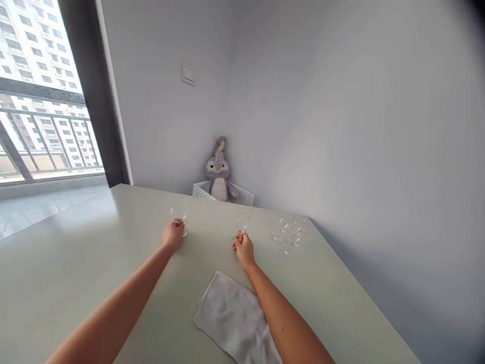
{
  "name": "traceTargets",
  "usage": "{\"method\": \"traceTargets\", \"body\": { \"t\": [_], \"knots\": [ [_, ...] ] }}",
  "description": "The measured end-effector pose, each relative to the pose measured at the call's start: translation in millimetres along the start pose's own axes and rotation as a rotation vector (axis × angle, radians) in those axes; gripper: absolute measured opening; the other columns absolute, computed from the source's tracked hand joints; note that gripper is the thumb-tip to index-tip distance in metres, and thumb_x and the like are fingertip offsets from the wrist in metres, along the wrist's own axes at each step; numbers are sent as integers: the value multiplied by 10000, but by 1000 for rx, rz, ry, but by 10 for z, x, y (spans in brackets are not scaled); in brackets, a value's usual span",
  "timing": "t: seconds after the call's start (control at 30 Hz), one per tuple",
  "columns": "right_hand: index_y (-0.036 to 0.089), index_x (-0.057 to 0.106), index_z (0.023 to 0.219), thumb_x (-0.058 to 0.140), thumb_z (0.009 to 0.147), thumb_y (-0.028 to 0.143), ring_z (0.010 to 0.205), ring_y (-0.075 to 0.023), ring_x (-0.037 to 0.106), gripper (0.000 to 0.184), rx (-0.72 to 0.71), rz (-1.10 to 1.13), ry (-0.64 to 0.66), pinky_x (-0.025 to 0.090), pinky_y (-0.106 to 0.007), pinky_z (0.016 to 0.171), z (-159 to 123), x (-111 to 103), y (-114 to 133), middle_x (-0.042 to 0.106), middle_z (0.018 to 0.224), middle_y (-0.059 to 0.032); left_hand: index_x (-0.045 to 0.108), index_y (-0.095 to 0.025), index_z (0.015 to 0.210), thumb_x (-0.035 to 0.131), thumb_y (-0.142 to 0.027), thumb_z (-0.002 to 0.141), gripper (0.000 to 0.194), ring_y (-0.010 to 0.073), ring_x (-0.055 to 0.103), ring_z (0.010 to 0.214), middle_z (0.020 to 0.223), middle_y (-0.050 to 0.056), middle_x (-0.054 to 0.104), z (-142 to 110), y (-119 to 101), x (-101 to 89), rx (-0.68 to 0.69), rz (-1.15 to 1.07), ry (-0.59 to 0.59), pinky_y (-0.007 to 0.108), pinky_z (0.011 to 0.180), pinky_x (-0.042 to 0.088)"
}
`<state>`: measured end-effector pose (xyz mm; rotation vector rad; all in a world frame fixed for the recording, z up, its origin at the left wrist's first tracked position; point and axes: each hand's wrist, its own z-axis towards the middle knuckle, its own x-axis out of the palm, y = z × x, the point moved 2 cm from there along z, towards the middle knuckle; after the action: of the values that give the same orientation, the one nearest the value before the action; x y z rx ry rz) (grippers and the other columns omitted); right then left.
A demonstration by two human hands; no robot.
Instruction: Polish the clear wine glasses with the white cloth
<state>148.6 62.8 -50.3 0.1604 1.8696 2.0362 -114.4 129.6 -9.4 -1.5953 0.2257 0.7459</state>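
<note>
My left hand (173,235) is closed around the stem of a clear wine glass (178,214) standing on the pale green table (76,263). My right hand (243,248) grips the stem of a second clear wine glass (242,221) a little to the right. Both glasses are upright. A white cloth (231,318) lies flat on the table under and beside my right forearm.
Three more clear glasses (291,233) stand grouped at the table's far right, near the edge and the grey wall. Behind the table a plush toy (219,172) sits in a white basket (242,196). A large window (38,101) is at the left.
</note>
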Motion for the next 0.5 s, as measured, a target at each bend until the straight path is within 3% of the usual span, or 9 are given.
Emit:
{"method": "traceTargets", "body": {
  "t": [0.17, 0.27, 0.33, 0.43, 0.5],
  "knots": [
    [206, 514, 982, 416, 682, 212, 590, -105, 557, 316, -10, -12, 32, 453, -224, 520, 14, 15, -5, 584, 938, -38, 513, -204, 911, 524, -184, 672, 241, 218, 546, 856, 970, 72, 573, 194, 89, -275, -59, -55, -118, 315, 702, 398],
    [214, 536, 989, 411, 683, 193, 613, -106, 565, 332, -13, -15, 56, 456, -223, 530, 7, 11, 11, 591, 989, -42, 415, -168, 1010, 464, -194, 701, 315, 246, 484, 968, 1124, 142, 437, 4, 109, -245, -101, -66, -275, 376, 780, 383],
    [215, 560, 990, 407, 681, 179, 602, -104, 563, 346, -15, -19, 83, 454, -225, 530, -13, 18, 35, 602, 982, -36, 391, -173, 997, 427, -190, 716, 283, 227, 469, 976, 1128, 130, 396, -225, 70, -112, -65, -73, -318, 373, 810, 376],
    [216, 584, 989, 399, 679, 169, 593, -108, 557, 364, -22, -29, 101, 445, -225, 515, -55, 20, 73, 612, 950, -27, 440, -210, 835, 468, -165, 675, 169, 159, 509, 836, 999, 40, 446, -590, -97, 214, 111, -70, -169, 296, 768, 405],
    [212, 575, 997, 381, 689, 166, 667, -122, 570, 367, -41, -43, -17, 455, -232, 543, -68, -42, 86, 580, 1034, -42, 451, -208, 843, 475, -167, 667, 182, 149, 516, 809, 1024, 45, 438, -788, -243, 452, 221, -34, 19, 293, 748, 413]
  ]
}}
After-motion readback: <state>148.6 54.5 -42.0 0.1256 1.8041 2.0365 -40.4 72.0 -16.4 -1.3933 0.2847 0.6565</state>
